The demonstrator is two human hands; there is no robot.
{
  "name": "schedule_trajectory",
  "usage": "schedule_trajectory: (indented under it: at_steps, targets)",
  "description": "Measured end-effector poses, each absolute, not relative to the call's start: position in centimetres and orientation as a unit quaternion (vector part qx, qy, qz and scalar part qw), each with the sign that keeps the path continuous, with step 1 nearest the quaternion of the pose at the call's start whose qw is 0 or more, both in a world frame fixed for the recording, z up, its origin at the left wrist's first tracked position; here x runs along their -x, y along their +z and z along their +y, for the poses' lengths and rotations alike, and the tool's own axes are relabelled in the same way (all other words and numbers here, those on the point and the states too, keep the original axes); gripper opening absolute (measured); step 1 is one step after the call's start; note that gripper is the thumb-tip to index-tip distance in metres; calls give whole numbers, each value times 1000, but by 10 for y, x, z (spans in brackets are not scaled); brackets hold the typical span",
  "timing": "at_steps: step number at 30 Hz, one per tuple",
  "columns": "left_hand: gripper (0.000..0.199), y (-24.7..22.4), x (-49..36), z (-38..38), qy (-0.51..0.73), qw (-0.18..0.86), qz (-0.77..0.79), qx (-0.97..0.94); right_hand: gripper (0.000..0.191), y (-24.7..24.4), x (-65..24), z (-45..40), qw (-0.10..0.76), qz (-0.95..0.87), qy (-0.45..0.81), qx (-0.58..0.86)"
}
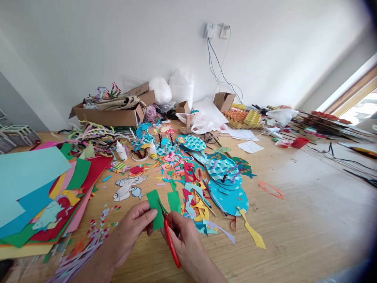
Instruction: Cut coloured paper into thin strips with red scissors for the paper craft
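Note:
My left hand (138, 220) pinches a green piece of paper (154, 200) by its left edge, thumb on top. Red-handled scissors (171, 241) are in my right hand (184, 234), with fingers wrapped round the handles. Their blades lie against the right part of the green paper and point up and left; how far they are apart is hard to make out. Just beyond my right hand lies another green paper piece (174, 201). Paper fish cut-outs (126, 188) rest on the table ahead of my left hand.
Coloured paper sheets (32, 173) are stacked at the left, beside purple strips (79, 255). Colourful scraps (188, 188) cover the middle. Blue paper discs (231, 198) lie to the right, glue bottles (121, 151) further back. A cardboard box (108, 117) stands by the wall.

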State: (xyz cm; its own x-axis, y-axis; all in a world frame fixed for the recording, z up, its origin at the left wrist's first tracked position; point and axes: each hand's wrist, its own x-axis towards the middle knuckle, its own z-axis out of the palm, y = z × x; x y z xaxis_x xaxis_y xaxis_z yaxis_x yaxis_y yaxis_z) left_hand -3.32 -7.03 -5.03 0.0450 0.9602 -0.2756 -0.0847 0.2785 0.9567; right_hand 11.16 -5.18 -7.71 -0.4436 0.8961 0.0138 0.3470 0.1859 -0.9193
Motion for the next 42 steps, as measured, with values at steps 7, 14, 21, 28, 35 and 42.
schedule_trajectory:
  at_steps: [7, 14, 21, 28, 35, 42]
  targets:
    - [20, -55, 37, -73, 435, 592, 538, -413, 26, -82, -111, -53, 309, -715, 449, 437]
    - [23, -58, 40, -70, 479, 553, 561, -387, 25, -87, -107, -52, 292, -725, 443, 439]
    - [20, -59, 33, -71, 479, 585, 551, -352, 23, -81, -107, -53, 289, -716, 462, 437]
    - [19, -59, 34, -74, 472, 607, 547, -333, 24, -90, -107, -54, 288, -727, 439, 442]
    - [20, -59, 32, -77, 473, 628, 534, -312, 25, -89, -107, -54, 288, -726, 446, 437]
    - [19, -63, 31, -78, 466, 629, 538, -312, 27, -92, -107, -54, 294, -722, 447, 439]
